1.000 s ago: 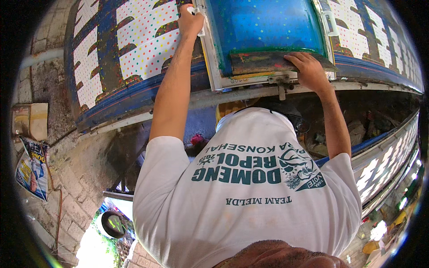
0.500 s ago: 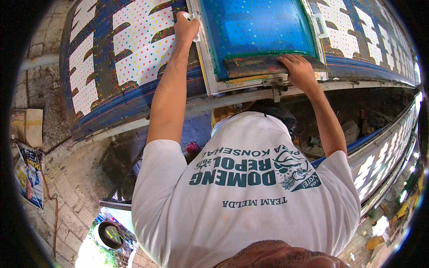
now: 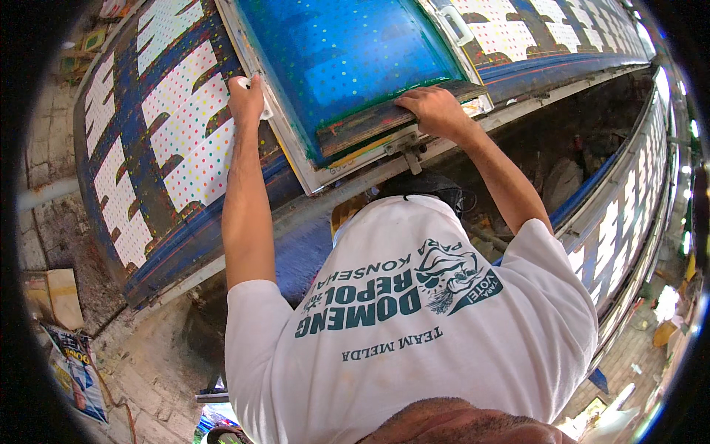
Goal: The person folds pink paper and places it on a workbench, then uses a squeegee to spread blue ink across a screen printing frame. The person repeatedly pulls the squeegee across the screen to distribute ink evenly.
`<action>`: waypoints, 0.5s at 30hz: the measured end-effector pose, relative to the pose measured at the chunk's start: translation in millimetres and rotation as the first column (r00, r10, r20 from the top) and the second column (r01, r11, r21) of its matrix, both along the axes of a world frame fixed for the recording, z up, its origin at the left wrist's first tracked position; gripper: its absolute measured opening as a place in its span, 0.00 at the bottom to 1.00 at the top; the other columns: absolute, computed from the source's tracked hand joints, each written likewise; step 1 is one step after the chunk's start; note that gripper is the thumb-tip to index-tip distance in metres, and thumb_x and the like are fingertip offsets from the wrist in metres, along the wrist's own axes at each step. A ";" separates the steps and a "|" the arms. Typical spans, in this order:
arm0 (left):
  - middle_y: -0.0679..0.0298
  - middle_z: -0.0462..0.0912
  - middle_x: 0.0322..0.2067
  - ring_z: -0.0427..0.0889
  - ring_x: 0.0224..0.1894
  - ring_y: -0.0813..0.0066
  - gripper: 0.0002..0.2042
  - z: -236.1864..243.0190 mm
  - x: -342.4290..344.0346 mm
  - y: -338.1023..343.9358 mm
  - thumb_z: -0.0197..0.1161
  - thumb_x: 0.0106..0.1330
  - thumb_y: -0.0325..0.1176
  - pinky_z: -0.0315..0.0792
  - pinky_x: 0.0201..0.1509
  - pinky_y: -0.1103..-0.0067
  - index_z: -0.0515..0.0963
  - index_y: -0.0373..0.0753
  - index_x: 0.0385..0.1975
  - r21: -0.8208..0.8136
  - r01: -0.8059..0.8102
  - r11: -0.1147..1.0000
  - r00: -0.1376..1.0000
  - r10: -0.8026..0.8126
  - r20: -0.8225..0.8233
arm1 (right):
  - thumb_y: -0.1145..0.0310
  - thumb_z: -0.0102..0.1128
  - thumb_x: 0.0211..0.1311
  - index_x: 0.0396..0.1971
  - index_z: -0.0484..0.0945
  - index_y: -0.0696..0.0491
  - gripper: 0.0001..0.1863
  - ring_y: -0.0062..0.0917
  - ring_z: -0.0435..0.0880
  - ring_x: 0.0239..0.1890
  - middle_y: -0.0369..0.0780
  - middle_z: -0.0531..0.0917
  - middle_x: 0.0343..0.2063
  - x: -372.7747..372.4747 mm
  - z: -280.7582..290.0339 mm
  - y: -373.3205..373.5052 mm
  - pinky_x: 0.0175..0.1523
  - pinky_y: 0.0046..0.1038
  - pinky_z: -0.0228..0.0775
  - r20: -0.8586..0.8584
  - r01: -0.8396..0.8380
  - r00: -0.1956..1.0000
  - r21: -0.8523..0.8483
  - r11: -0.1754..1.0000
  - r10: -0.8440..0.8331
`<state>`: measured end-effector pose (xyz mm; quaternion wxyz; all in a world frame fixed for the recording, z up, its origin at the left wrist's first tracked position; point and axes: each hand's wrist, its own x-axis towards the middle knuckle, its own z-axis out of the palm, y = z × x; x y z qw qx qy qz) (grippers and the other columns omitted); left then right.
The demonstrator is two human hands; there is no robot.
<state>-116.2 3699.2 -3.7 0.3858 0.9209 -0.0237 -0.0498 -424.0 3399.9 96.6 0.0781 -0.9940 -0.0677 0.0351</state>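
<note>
A screen printing frame [image 3: 260, 68] with a blue, dotted mesh [image 3: 347, 55] lies over the long table ahead of me. My left hand [image 3: 246, 102] is closed around a white handle [image 3: 267, 111] on the frame's left side. At the near end of the mesh rests a dark, paint-stained squeegee [image 3: 362, 130], lying across the frame's width. My right hand [image 3: 435, 112] is closed over the right part of its upper edge, fingers on the far side. Green ink lines the mesh edges beside the squeegee.
White sheets with coloured dots [image 3: 194, 111] lie along the table on both sides of the frame. Another white handle [image 3: 457, 24] sits on the frame's right side. A metal bracket [image 3: 407, 146] juts from the near edge. A cardboard box [image 3: 55, 297] stands on the floor at left.
The view has turned, so the frame and table now look tilted and shifted left. Both hands keep their holds, the left on the handle and the right on the squeegee.
</note>
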 end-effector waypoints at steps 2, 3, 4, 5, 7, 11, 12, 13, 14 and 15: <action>0.42 0.86 0.50 0.86 0.53 0.40 0.26 1.6 0.0 -0.8 0.66 0.72 0.52 0.78 0.58 0.56 0.72 0.37 0.57 -0.013 0.016 1.000 1.000 -0.016 -0.022 | 0.79 0.62 0.49 0.55 0.84 0.53 0.28 0.40 0.86 0.56 0.44 0.87 0.55 0.5 -1.2 -0.2 0.60 0.40 0.79 -0.007 0.022 1.000 -0.004 1.000 -0.022; 0.41 0.86 0.50 0.86 0.54 0.40 0.26 2.0 0.1 -0.5 0.66 0.73 0.52 0.78 0.58 0.55 0.72 0.37 0.57 -0.018 0.018 1.000 0.999 -0.019 -0.031 | 0.79 0.62 0.49 0.54 0.85 0.52 0.28 0.40 0.87 0.55 0.44 0.88 0.54 0.5 -1.9 -0.4 0.59 0.40 0.80 -0.021 0.046 0.999 0.001 0.999 -0.046; 0.41 0.86 0.50 0.85 0.54 0.39 0.26 2.2 0.0 0.4 0.65 0.73 0.52 0.78 0.58 0.55 0.72 0.37 0.57 -0.010 0.024 1.000 1.000 -0.024 -0.012 | 0.79 0.62 0.49 0.54 0.85 0.52 0.28 0.39 0.87 0.55 0.44 0.88 0.54 1.7 -2.9 0.5 0.59 0.40 0.80 -0.035 0.063 0.997 0.007 0.998 -0.063; 0.40 0.86 0.50 0.85 0.54 0.39 0.26 2.2 0.2 0.2 0.65 0.73 0.52 0.78 0.58 0.55 0.72 0.36 0.57 -0.004 0.026 1.000 1.000 -0.026 0.009 | 0.79 0.62 0.49 0.54 0.86 0.52 0.27 0.39 0.87 0.55 0.44 0.88 0.54 3.4 -3.6 1.0 0.58 0.40 0.80 -0.036 0.067 0.997 0.006 0.998 -0.067; 0.39 0.85 0.50 0.85 0.54 0.38 0.26 2.3 -0.1 0.9 0.65 0.73 0.52 0.78 0.58 0.55 0.72 0.35 0.57 0.000 0.021 1.000 1.000 -0.021 0.021 | 0.78 0.62 0.49 0.54 0.86 0.51 0.27 0.38 0.88 0.54 0.43 0.88 0.53 6.2 -3.4 1.2 0.58 0.40 0.81 -0.041 0.076 0.996 -0.001 0.997 -0.076; 0.39 0.85 0.50 0.85 0.54 0.36 0.26 3.9 -1.4 -0.5 0.64 0.74 0.51 0.77 0.59 0.54 0.72 0.34 0.57 -0.009 0.010 1.000 1.000 -0.010 0.011 | 0.74 0.64 0.50 0.54 0.87 0.47 0.26 0.38 0.89 0.50 0.41 0.89 0.51 8.9 3.0 2.4 0.54 0.40 0.83 -0.070 0.091 0.993 -0.056 0.994 -0.094; 0.39 0.85 0.50 0.85 0.54 0.36 0.26 4.8 -2.0 -1.1 0.64 0.74 0.50 0.77 0.59 0.54 0.72 0.34 0.57 -0.016 0.007 1.000 1.000 -0.007 0.004 | 0.75 0.63 0.50 0.54 0.87 0.47 0.27 0.38 0.89 0.51 0.41 0.89 0.51 7.7 6.3 2.9 0.54 0.40 0.83 -0.056 0.087 0.994 -0.037 0.996 -0.089; 0.39 0.85 0.50 0.85 0.54 0.36 0.26 5.7 -2.6 -0.6 0.64 0.73 0.50 0.77 0.59 0.54 0.72 0.34 0.57 -0.023 0.005 1.000 1.000 -0.005 0.001 | 0.77 0.63 0.49 0.55 0.87 0.47 0.28 0.38 0.89 0.52 0.42 0.89 0.51 5.5 10.3 2.8 0.55 0.40 0.82 -0.053 0.092 0.994 -0.020 0.996 -0.092; 0.39 0.86 0.50 0.85 0.53 0.37 0.25 6.7 -2.9 -1.0 0.65 0.73 0.50 0.77 0.59 0.55 0.72 0.35 0.57 -0.014 0.012 1.000 1.000 -0.012 0.023 | 0.78 0.62 0.48 0.55 0.87 0.48 0.29 0.38 0.88 0.52 0.42 0.89 0.51 3.3 14.4 2.6 0.56 0.39 0.82 -0.050 0.097 0.994 -0.003 0.995 -0.097; 0.40 0.86 0.50 0.85 0.53 0.37 0.25 7.2 -4.0 -0.5 0.65 0.73 0.50 0.78 0.59 0.55 0.72 0.35 0.57 -0.022 0.006 1.000 1.000 -0.005 0.016 | 0.78 0.62 0.48 0.55 0.87 0.47 0.29 0.38 0.88 0.52 0.42 0.89 0.51 1.2 18.2 2.0 0.56 0.39 0.82 -0.039 0.086 0.995 -0.022 0.996 -0.087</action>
